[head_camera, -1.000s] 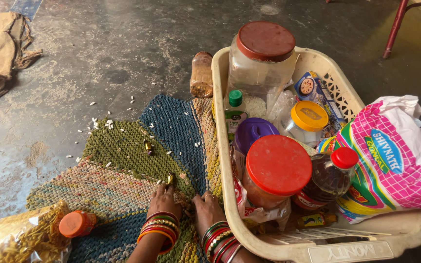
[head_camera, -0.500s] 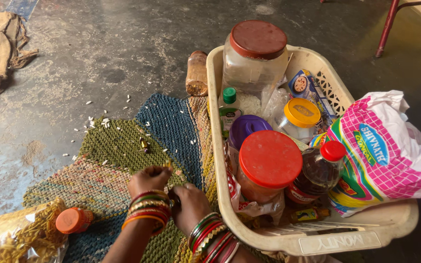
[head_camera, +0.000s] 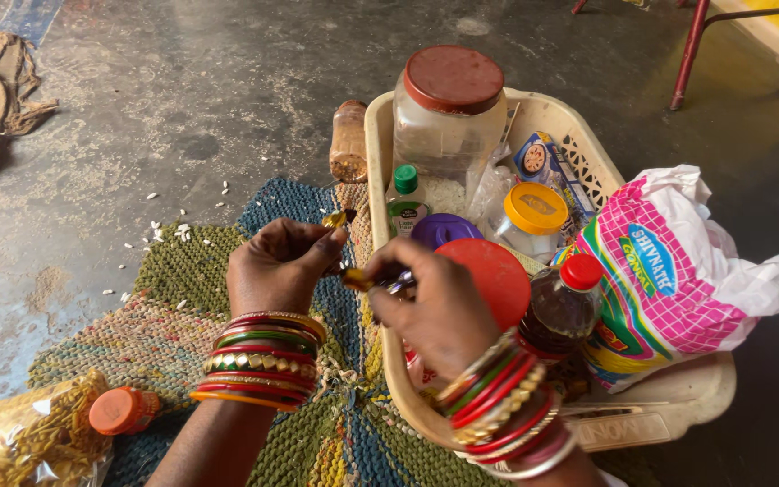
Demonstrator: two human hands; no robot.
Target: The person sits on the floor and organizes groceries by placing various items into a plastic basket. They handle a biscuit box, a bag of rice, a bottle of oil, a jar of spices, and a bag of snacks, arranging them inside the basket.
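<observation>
We record a dark concrete floor (head_camera: 182,81) carrying a woven multicoloured mat (head_camera: 182,298), on whose right side sits a cream plastic basket (head_camera: 678,397). Against the basket's right rim leans a pink-and-white printed sack (head_camera: 678,271). Inside the basket: a large clear jar with a brown lid (head_camera: 451,108) at the back, a red-lidded jar (head_camera: 498,280) in front of it, a yellow-lidded jar (head_camera: 532,216), a dark bottle with a red cap (head_camera: 561,307), and a small green-capped bottle (head_camera: 405,198). At lower left lies a bag of yellow snack pieces (head_camera: 33,437) touching an orange-capped container (head_camera: 123,410). Our left hand (head_camera: 277,266) and right hand (head_camera: 435,302) meet above the mat, just beside the basket's left wall; each grip is pinched together on a small gold-wrapped item (head_camera: 358,278) held between them. White grains (head_camera: 169,230) are scattered on the floor.
</observation>
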